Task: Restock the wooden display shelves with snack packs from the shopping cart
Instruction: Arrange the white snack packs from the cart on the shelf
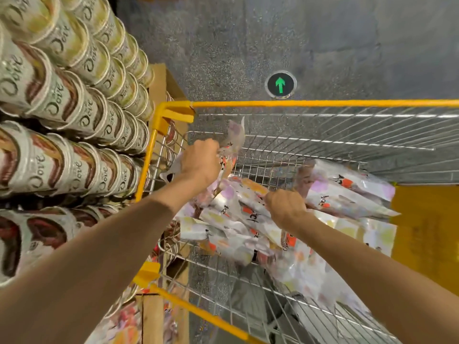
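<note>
Left hand (pixel 198 161) is curled round the top of a snack pack (pixel 232 142), lifted above the pile near the cart's left wall; a second pack may hang below the fist, too blurred to be sure. Right hand (pixel 285 207) is fisted on the edge of another pack (pixel 347 194) on the heap. Both grips are at a pack's end, likely so the packs hang free and several can be carried at once.

Remaining snack packs (pixel 238 219) lie loose in the wire shopping cart (pixel 323 103), overlapping, not stacked. The left-hand pack stands roughly upright, long axis up-down, top edge toward the far rim. The right-hand pack lies near flat, long axis running from the hand out to the right and slightly away.

Dove tubs (pixel 62 100) fill the display at left; wooden shelf edge (pixel 159 80) beside the cart. Green floor arrow (pixel 280 84) beyond. Step judged: gathering packs, none shelved yet from this grab.
</note>
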Action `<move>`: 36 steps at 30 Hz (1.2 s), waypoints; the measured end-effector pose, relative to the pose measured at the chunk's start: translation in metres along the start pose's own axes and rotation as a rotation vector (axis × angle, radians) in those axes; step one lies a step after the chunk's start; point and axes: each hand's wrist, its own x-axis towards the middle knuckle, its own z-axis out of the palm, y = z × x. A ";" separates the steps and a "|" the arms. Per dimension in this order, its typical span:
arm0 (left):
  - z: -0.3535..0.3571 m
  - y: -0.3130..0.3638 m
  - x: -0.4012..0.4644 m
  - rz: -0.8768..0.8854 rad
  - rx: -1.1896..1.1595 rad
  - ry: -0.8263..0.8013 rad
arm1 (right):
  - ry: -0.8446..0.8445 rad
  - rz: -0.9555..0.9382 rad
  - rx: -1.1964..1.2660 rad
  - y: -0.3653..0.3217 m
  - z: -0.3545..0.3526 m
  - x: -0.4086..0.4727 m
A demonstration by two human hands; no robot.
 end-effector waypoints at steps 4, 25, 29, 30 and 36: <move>-0.018 -0.002 -0.019 -0.063 -0.044 0.023 | 0.017 -0.011 0.085 0.012 -0.022 -0.020; -0.215 0.023 -0.285 -0.187 -0.160 0.447 | 0.447 -0.389 -0.291 0.020 -0.177 -0.253; -0.230 0.007 -0.360 -0.251 -0.143 0.570 | 0.524 -0.451 -0.349 0.003 -0.197 -0.306; -0.233 0.003 -0.377 -0.261 -0.145 0.583 | 0.544 -0.469 -0.365 -0.002 -0.200 -0.315; -0.228 -0.046 -0.490 -0.407 -0.203 0.559 | 0.729 -0.653 -0.523 -0.066 -0.208 -0.361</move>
